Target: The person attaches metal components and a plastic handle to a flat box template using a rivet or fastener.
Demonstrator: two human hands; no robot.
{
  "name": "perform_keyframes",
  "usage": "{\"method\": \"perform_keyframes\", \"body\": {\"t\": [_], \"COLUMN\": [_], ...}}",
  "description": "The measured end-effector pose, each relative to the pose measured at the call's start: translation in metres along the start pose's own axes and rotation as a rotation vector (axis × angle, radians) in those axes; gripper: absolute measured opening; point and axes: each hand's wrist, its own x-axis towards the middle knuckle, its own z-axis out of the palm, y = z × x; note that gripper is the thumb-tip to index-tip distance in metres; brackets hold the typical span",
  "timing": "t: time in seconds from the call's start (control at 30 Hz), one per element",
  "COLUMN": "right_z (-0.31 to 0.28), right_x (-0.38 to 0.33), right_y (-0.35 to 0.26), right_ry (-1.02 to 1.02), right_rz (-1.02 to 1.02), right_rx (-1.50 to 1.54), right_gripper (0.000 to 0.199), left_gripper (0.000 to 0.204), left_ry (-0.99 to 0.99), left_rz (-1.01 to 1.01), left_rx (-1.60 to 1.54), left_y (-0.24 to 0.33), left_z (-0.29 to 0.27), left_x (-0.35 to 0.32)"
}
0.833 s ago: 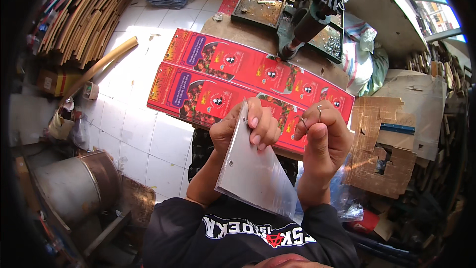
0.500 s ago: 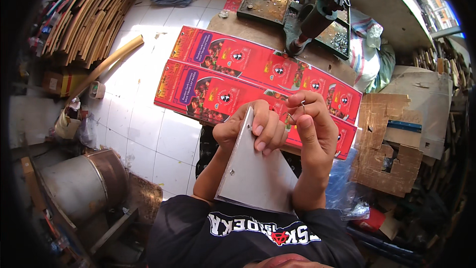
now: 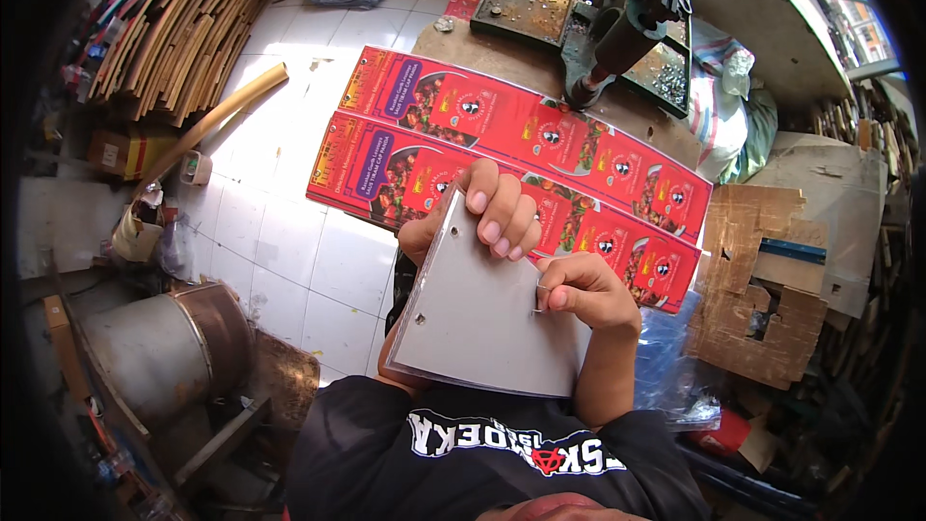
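My left hand [image 3: 497, 215] is closed over the far edge of a stiff grey board [image 3: 482, 304], with several fingers on its upper face. The board is tilted in front of my chest; two small metal-rimmed holes show along its left edge. At its right edge, my right hand [image 3: 596, 297] pinches a thin bent metal wire [image 3: 538, 299] between thumb and forefinger. The wire lies against the board there; whether it passes through a hole I cannot tell. Beyond my hands, red printed panels [image 3: 540, 130] lie in two rows on a worktable.
A hand press [image 3: 622, 34] stands at the table's far side, beside metal trays [image 3: 526, 10] of small parts. Cut cardboard [image 3: 752, 280] lies to the right. At the left are stacked boards [image 3: 178, 29], a cardboard tube [image 3: 217, 121] and a metal drum [image 3: 154, 352].
The board has turned to show more of its grey face. My right hand has brought the wire down from above the board to its right edge. My left hand keeps its hold.
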Motion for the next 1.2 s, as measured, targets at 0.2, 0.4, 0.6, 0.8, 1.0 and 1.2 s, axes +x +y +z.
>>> {"method": "perform_keyframes", "body": {"t": [0.2, 0.4, 0.6, 0.8, 1.0, 1.2], "right_z": [0.005, 0.004, 0.009, 0.022, 0.036, 0.041], "right_x": [-0.008, -0.019, -0.023, -0.027, -0.018, -0.013], "right_y": [-0.014, -0.020, -0.025, -0.046, -0.053, -0.046], "right_ry": [0.128, 0.280, 0.414, 0.539, 0.583, 0.561], "right_rz": [0.070, 0.098, 0.113, 0.009, 0.019, -0.018], "right_rx": [-0.044, -0.094, -0.250, -0.676, -0.962, -1.068], "right_gripper": [0.020, 0.020, 0.018, 0.011, 0.010, 0.012], "left_gripper": [0.018, 0.045, 0.024, 0.015, 0.024, 0.029], "left_ry": [0.363, 1.050, 0.517, 0.272, 0.169, 0.227], "left_rz": [0.494, 1.001, 0.430, 0.166, 0.227, 0.250], "left_rx": [0.172, 1.782, 1.704, 2.028, 2.188, 2.201], "left_y": [0.065, 0.096, 0.075, 0.070, 0.057, 0.036], "left_z": [-0.007, 0.009, 0.042, 0.061, 0.058, 0.051], "left_x": [-0.009, -0.021, -0.025, -0.023, -0.015, -0.008]}}
